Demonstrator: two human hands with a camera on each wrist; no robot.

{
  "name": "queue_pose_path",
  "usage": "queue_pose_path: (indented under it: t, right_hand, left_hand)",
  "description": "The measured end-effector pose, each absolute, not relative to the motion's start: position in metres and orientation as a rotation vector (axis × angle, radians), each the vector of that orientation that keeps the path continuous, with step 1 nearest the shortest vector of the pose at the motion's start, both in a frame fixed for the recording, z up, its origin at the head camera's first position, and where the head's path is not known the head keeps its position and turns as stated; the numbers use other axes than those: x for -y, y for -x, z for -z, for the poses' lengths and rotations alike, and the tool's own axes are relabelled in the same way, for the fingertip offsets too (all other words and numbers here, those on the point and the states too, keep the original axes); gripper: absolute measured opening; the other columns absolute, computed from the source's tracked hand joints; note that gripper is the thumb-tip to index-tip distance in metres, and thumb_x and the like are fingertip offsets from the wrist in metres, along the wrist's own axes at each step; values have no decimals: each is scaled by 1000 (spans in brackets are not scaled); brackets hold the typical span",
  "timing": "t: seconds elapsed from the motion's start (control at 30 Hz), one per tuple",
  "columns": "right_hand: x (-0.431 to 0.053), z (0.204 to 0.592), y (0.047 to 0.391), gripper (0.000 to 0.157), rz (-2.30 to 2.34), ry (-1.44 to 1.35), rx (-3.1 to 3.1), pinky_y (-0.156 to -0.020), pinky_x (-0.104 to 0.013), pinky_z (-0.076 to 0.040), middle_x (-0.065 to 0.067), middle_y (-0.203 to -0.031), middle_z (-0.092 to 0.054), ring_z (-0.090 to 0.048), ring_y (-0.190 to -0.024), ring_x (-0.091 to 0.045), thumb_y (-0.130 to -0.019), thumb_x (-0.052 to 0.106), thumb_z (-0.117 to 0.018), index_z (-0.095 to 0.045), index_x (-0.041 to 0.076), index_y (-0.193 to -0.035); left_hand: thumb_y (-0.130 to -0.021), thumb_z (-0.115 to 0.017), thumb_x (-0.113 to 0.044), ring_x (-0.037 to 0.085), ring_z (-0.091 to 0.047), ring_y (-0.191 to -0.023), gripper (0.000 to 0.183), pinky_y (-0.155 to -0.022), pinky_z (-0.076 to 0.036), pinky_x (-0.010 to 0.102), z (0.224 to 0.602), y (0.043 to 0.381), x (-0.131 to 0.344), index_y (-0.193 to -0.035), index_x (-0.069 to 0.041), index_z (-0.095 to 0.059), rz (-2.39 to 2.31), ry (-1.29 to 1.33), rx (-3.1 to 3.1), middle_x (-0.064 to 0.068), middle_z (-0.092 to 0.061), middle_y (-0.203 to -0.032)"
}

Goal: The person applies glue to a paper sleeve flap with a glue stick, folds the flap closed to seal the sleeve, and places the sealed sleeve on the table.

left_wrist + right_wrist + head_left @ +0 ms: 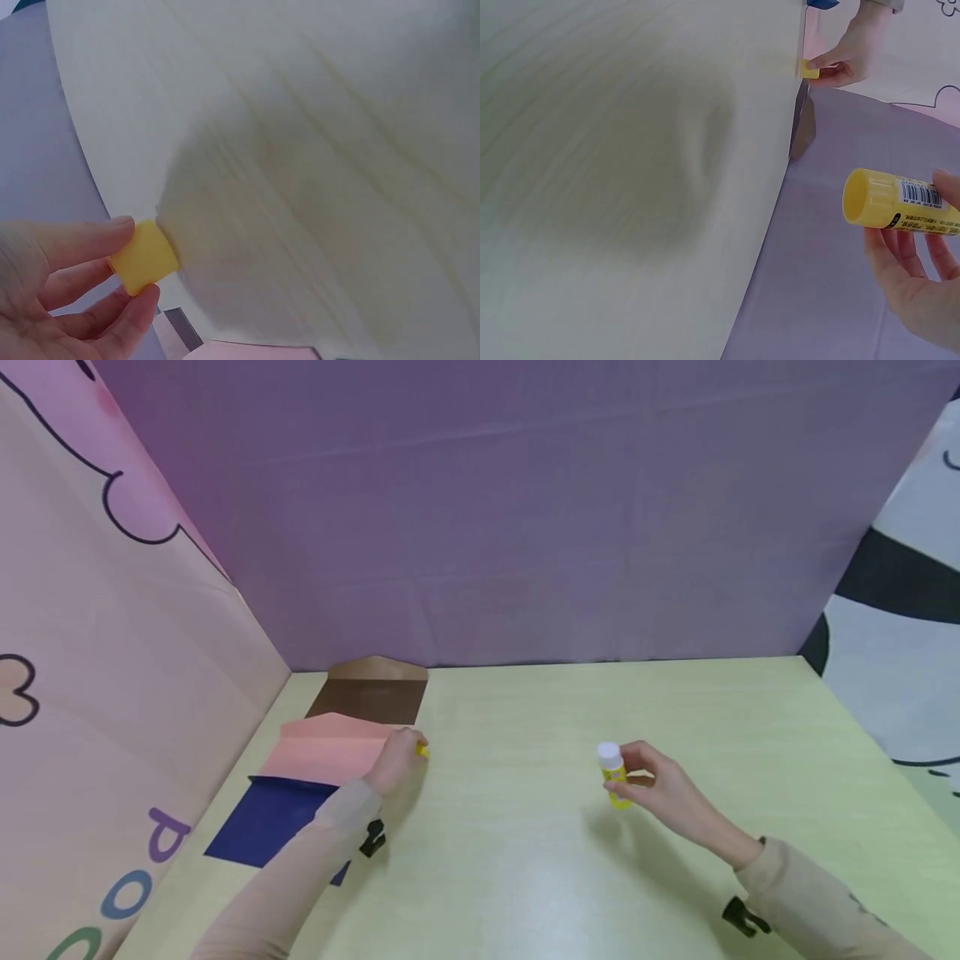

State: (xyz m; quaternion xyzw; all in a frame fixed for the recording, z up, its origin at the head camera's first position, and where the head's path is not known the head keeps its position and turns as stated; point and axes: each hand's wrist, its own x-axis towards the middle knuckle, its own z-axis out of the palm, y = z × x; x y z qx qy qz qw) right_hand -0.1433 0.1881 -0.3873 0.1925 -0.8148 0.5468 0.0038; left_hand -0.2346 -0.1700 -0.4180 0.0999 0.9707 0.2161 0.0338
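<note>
A: What's in each hand?
B: Right hand grips the glue stick; left hand pinches its yellow cap, fingers hiding most of it in the head view, beside the pink paper

Head view: from above, facing down over table. Wrist views: close, low; both share the cap.

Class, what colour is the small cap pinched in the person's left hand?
Yellow: the small plastic cap shows best in the left wrist view.
</note>
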Motion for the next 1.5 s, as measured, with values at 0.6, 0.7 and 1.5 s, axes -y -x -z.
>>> queue_pose_path:
  t: [0.6, 0.7, 1.5]
  right_hand:
    - [-187, 388, 142, 31, -1756, -567, 2574, -68, -26, -52, -16, -97, -57, -58, -84, -17, -79, 7, -64, -50, -4, -104]
    - [-187, 388, 143, 31, -1746, -564, 2581, -69, -26, -52, -15, -97, -57, -58, -84, -17, -79, 7, -64, -50, -3, -104]
    - [-184, 379, 144, 33, -1717, -529, 2598, -76, -27, -50, -19, -101, -58, -58, -95, -31, -80, 10, -65, -52, -5, -106]
  left_hand:
    - [-77, -64, 0, 23, -54, -84, 22, -77, -48, 33, 428, 232, 171, -99, 4, -62, -611, -224, -2983, 15, -58, -93]
    - [-78, -64, -3, 22, -53, -81, 25, -73, -49, 32, 427, 230, 171, -102, 4, -61, -636, -227, -3009, 16, -57, -94]
    - [-81, -61, -9, 30, -51, -96, 21, -83, -44, 40, 404, 208, 144, -99, 2, -63, -976, -610, -3210, 16, -59, -100]
